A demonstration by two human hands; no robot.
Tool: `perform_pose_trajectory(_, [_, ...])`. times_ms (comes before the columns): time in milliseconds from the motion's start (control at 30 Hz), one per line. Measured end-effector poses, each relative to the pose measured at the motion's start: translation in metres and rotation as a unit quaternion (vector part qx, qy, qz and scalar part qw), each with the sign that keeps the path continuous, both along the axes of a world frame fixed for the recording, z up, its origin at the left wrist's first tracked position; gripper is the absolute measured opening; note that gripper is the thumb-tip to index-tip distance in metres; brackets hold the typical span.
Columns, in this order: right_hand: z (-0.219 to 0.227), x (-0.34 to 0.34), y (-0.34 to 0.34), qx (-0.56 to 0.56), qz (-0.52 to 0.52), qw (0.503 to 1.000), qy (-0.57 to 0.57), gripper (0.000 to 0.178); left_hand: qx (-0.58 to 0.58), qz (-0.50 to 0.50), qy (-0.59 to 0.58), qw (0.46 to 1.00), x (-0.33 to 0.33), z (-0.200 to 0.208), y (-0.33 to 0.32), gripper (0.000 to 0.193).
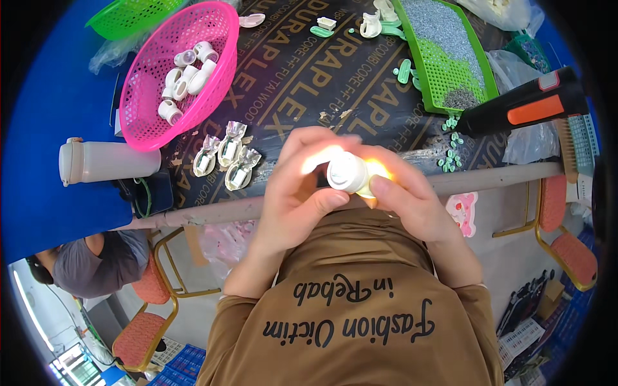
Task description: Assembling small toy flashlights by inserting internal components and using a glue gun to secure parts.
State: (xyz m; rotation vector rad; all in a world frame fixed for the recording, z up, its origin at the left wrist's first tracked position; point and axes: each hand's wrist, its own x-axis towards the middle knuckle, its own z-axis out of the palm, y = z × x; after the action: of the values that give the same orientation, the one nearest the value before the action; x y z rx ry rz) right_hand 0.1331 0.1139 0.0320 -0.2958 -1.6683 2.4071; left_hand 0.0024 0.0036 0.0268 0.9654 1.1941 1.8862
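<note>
A small white plastic device with a round, ringed front (346, 172) glows brightly between my two hands, over the table's near edge. My left hand (299, 186) curls around its left side, thumb against the lower rim. On the right, my right hand (409, 196) pinches its narrower part with thumb and fingers, and light shines through around the fingertips. Glare hides its far side. Left of my hands lie three opened white oval shells (230, 152) with small parts inside. Several similar white devices (187, 80) rest in a pink mesh basket (138, 109).
A green tray (441, 74) holds many small grey metal pieces. Beside it are small green parts (450, 151) and a black-and-orange tool (534, 103). A white bottle (103, 162) lies at the left. Loose shell pieces (371, 26) sit farther back. Another person (96, 260) is at lower left.
</note>
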Motion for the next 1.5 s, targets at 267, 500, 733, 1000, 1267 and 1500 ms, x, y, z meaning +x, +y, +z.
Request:
perform_pose_trajectory(267, [-0.011,-0.001,-0.002,0.170,-0.034,0.985,-0.009,0.025,-0.038,-0.031,0.275,0.960,-0.013,-0.006,-0.004,0.041])
perform_pose_trajectory(500, [-0.019,-0.001,0.001,-0.168,0.009,0.986,-0.017,0.028,-0.054,0.032,0.248,0.967,-0.010,-0.006,-0.004,0.026])
perform_pose_trajectory(733, [-0.004,-0.007,0.006,0.463,-0.122,0.877,0.046,0.028,-0.093,0.066,0.261,0.959,-0.009,-0.008,-0.007,0.029])
perform_pose_trajectory(1000, [-0.010,-0.008,0.010,0.558,-0.184,0.808,0.041,0.016,-0.127,0.054,0.250,0.958,0.000,-0.024,-0.007,0.031])
perform_pose_trajectory(1267, [-0.024,-0.008,0.003,0.590,-0.184,0.786,-0.001,0.012,-0.105,0.063,0.387,0.914,0.003,-0.034,-0.006,0.033])
perform_pose_trajectory(1500, [-0.032,-0.012,-0.010,0.579,-0.231,0.782,0.003,0.016,-0.113,0.060,0.381,0.916,0.003,-0.037,-0.008,0.033])
